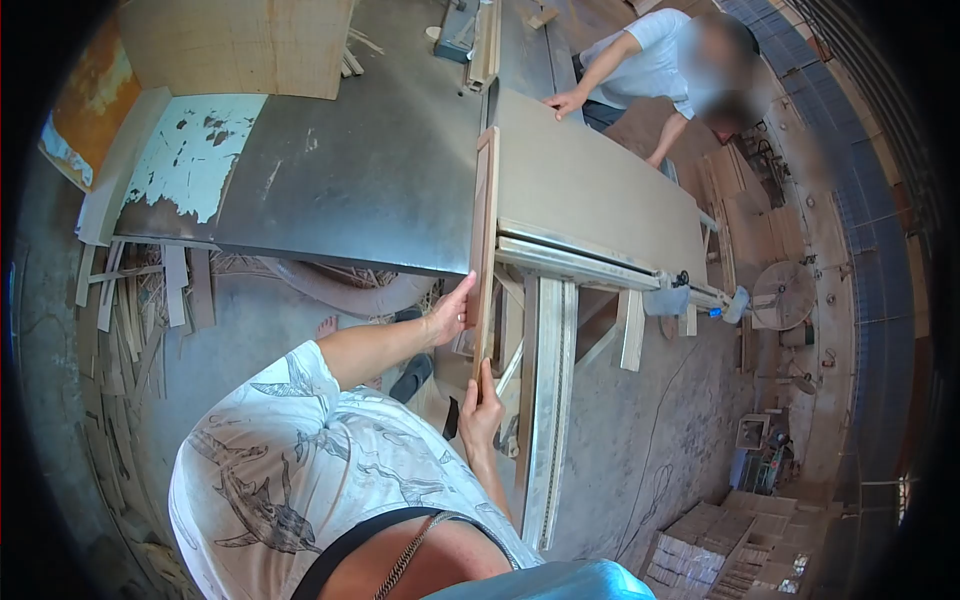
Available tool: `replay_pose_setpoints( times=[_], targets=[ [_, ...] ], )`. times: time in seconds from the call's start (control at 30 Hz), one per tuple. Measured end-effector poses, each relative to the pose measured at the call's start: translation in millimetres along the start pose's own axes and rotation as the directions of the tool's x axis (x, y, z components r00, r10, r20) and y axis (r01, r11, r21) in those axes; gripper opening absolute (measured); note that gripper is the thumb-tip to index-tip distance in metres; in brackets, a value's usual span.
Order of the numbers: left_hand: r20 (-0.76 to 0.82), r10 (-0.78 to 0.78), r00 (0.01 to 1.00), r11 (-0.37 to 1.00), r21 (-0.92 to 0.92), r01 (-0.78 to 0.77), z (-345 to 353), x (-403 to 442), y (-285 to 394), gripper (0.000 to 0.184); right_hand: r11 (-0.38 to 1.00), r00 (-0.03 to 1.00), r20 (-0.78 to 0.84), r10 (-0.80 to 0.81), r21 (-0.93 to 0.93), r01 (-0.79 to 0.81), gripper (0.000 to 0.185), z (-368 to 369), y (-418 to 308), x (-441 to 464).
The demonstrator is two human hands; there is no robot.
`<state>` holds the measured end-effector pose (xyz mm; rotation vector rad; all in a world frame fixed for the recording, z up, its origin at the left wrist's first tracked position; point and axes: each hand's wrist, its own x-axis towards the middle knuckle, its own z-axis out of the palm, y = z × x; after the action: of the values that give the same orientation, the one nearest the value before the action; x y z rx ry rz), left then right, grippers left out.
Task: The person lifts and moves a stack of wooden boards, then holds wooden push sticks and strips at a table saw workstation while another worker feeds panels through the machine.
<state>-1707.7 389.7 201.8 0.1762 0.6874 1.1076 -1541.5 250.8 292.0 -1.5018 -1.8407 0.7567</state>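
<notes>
A long narrow wooden strip (484,220) stands on edge between the dark metal table top and a large brown panel (590,175). My left hand (454,308) grips the strip from its left side, close to the front edge of the table. Lower down, my right hand (481,412) holds the near end of the same strip, fingers pointing up along it. The panel lies to the right of the strip, on the metal rail of the sliding table. At the panel's far side, a co-worker's hand (568,102) rests on its edge.
The dark metal table top (350,185) spreads to the left, with a plywood board (240,45) at its back. A co-worker in a white shirt (640,60) stands beyond the panel. A metal beam (549,410) extends toward me. Wood scraps (130,330) lie at the left.
</notes>
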Motion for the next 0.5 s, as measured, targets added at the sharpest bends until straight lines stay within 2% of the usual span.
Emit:
replay_pose_setpoints(
  times=[0.03, 0.07, 0.17, 0.2, 0.23, 0.3, 0.37, 0.43, 0.5],
  targets=[
    [-0.017, -0.011, 1.0, 1.0, 0.017, 0.011, 10.4, -14.2, -0.4, 0.079, 1.0, 1.0, -0.003, 0.016, 0.023, -0.015, 0.047, -7.4, -3.7, -6.2],
    [-0.082, 0.03, 0.996, 0.999, -0.032, -0.033, 24.1, -29.7, -2.7, 0.064, 0.998, 1.0, -0.002, 0.029, 0.048, -0.029, 0.047, -12.3, -7.2, -10.1],
    [-0.128, 0.145, 0.981, 0.955, 0.277, -0.105, 12.0, -37.0, -20.0, 0.047, 0.997, 0.995, -0.07, -0.066, 0.026, 0.068, 0.047, -22.8, -15.2, 6.2],
    [-0.179, 0.198, 0.964, 0.937, 0.323, -0.132, 17.6, -46.2, -13.5, 0.038, 0.994, 0.993, -0.078, -0.09, 0.055, 0.094, 0.047, -22.5, -18.1, 16.7],
    [-0.243, 0.196, 0.95, 0.917, 0.389, -0.089, 21.4, -57.1, -4.6, 0.04, 0.989, 0.99, -0.086, -0.113, 0.085, 0.12, 0.047, -22.6, -21.1, 26.8],
    [-0.14, 0.124, 0.982, 0.931, 0.36, -0.066, 8.4, -74.9, 14.4, 0.045, 0.989, 0.994, -0.061, -0.093, 0.111, 0.099, 0.048, -20.2, -37.2, 41.4],
    [-0.094, 0.122, 0.988, 0.945, 0.316, -0.086, -0.1, -115.9, 44.7, 0.048, 0.959, 0.95, -0.177, -0.259, 0.068, 0.274, 0.05, 0.1, -34.3, 51.2],
    [-0.085, 0.112, 0.99, 0.945, 0.317, -0.079, -20.4, -159.9, 62.8, 0.05, 0.951, 0.983, -0.127, -0.129, 0.266, 0.16, 0.052, 12.4, -25.5, 45.7],
    [-0.087, 0.092, 0.992, 0.936, 0.349, -0.057, -55.3, -218.0, 91.1, 0.05, 0.922, 0.973, -0.168, -0.156, 0.33, 0.204, 0.053, 34.7, -32.7, 43.4]
  ],
)
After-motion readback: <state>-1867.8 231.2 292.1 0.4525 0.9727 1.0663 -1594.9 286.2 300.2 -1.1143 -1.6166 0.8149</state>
